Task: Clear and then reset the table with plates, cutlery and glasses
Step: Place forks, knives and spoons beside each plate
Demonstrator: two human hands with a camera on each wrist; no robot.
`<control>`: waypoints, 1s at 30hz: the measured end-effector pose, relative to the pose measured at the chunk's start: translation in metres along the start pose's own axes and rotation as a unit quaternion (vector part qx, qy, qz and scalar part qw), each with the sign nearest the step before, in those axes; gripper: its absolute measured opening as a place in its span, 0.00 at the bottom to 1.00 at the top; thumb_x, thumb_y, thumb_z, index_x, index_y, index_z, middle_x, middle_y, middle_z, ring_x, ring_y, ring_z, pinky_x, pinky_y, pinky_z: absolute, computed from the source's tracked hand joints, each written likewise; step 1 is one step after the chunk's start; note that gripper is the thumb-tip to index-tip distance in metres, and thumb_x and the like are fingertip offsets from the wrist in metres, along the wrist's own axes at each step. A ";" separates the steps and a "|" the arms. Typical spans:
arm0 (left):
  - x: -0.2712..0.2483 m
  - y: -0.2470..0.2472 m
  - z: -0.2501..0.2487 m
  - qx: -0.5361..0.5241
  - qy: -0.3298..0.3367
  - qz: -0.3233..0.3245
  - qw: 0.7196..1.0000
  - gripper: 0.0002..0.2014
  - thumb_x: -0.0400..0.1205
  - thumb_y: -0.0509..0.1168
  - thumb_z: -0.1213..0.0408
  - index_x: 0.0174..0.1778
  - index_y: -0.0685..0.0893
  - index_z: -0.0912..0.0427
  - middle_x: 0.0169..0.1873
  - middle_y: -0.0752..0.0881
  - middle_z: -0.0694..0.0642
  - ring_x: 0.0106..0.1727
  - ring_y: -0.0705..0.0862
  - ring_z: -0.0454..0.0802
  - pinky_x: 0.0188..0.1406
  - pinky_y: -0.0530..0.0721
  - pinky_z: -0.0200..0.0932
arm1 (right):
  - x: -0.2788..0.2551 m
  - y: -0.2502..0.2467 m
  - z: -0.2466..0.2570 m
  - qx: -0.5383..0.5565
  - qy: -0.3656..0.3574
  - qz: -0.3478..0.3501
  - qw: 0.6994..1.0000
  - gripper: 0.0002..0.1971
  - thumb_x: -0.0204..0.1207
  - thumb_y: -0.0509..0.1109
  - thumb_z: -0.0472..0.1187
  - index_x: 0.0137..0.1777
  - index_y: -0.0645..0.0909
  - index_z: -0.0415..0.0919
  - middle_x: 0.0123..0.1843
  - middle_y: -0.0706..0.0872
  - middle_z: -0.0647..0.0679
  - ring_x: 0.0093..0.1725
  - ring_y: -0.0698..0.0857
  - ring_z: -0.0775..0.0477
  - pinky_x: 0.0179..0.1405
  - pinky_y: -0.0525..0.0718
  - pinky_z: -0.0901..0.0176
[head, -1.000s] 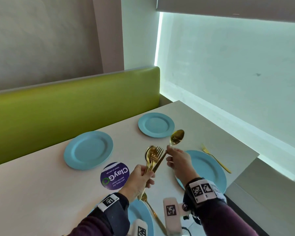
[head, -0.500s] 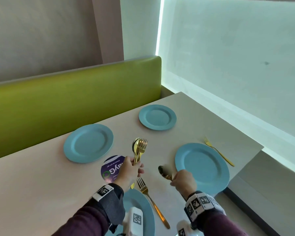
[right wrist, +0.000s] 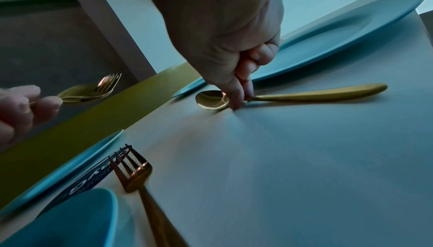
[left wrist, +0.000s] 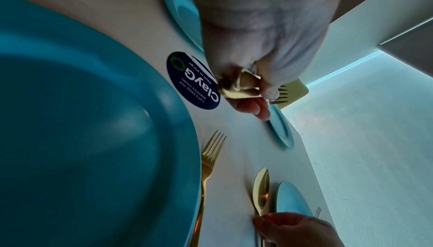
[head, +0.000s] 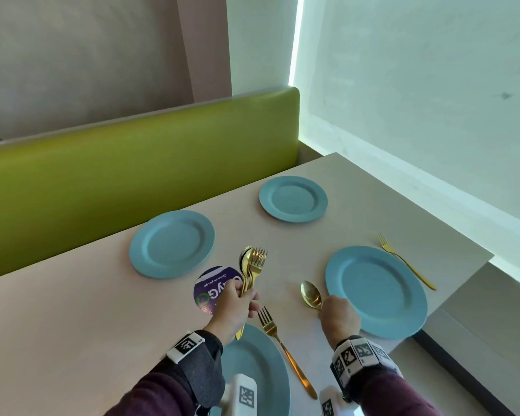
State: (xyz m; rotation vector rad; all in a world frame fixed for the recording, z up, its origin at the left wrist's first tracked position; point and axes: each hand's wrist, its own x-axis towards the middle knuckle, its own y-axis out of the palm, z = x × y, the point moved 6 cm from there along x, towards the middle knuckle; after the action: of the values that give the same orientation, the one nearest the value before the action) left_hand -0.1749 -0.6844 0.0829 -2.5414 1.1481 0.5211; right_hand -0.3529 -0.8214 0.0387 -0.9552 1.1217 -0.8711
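Four blue plates sit on the tabletop [head: 282, 235], so the reset is under way and cutlery is the step in hand. Taking the right-hand near plate [head: 376, 291] as landmark: a gold spoon [head: 310, 294] lies just beside its rim on the side toward the purple sticker [head: 212, 288], bowl pointing toward the green bench [head: 132, 163], handle toward the person. The right hand [head: 339, 315] is down on it, fingers [right wrist: 236, 93] curled and pinching the neck where bowl meets handle; in the right wrist view the spoon appears to lie flat on the surface, with the fingertips touching the tabletop as well. A gold fork [head: 406, 261] lies on the plate's far side, toward the window wall, just clear of the rim.

The left hand [head: 234, 307] is held above the tabletop between the landmark plate and the sticker, wrapped around a bundle of gold cutlery [head: 251, 265], forks and at least one spoon, heads up. Another fork [head: 282, 345] lies beside the nearest plate [head: 252, 370], which is partly cut off at the bottom edge.

By my reading this place setting is nearly complete. The next move likely calls for letting go of the spoon without nudging it, then drawing another piece from the bundle for a plate that lacks cutlery; the two plates [head: 171, 243] [head: 293, 199] nearer the bench have none beside them.
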 end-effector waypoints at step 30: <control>0.029 -0.003 -0.051 0.035 0.019 0.100 0.994 0.02 0.85 0.58 0.67 0.50 0.74 0.60 0.38 0.88 0.59 0.26 0.84 0.48 0.22 0.75 0.37 | -0.027 -0.088 0.153 -0.016 -0.529 -0.123 0.839 0.09 0.66 0.64 0.42 0.28 0.83 0.49 0.25 0.84 0.56 0.27 0.84 0.53 0.20 0.81 0.66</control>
State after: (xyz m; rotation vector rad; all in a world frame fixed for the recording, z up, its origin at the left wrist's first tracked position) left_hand -0.1444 -0.7229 0.1159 -2.3997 1.4177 0.4724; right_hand -0.2172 -0.8003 0.1532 -1.3697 0.0492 -0.3747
